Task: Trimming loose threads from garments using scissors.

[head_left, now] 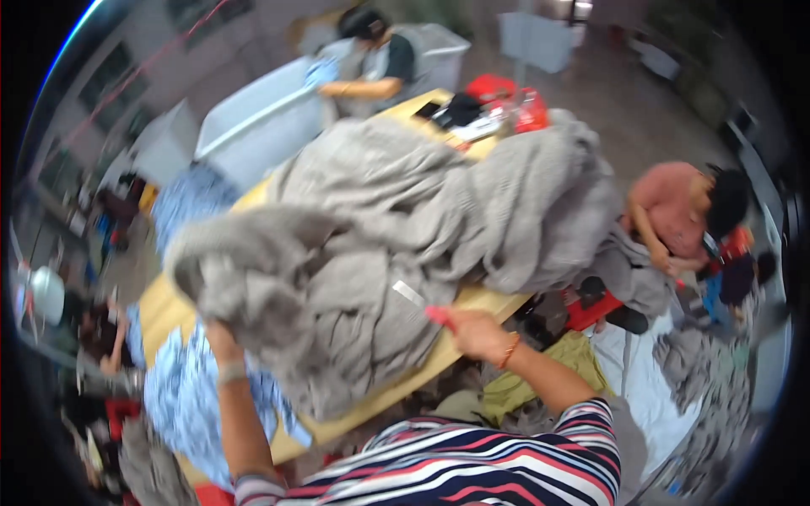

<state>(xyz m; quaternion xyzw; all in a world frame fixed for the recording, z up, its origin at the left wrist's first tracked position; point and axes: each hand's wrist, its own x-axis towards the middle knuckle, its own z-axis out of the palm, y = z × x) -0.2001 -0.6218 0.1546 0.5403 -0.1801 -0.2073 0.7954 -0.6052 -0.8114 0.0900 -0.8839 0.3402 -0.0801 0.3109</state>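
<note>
- A blue patterned cloth hangs over the tabletop edge at about 8 o'clock, just beside the person's left forearm.
- The left hand reaches up under a raised fold of the grey blanket; its grip is clamped on that fold, with the fingers mostly hidden in the cloth. A pale band sits on that wrist.
- The blanket is a large heap covering most of the yellow wooden tabletop, from 9 o'clock through the centre to 2 o'clock. The lifted fold bulges at the left, and the rest lies crumpled and draped over the far right edge.
- A small pale tag shows on the blanket just left of the right hand.
- The right hand is at about 5 o'clock of centre, by the near tabletop edge, its grip closed on a small red tool whose tip points toward the blanket; blur hides what kind of tool it is. A bracelet circles that wrist.
- Red and black items lie at the far end of the tabletop, at 12 o'clock.
- Another person in a pink top bends over grey cloth at 3 o'clock.
</note>
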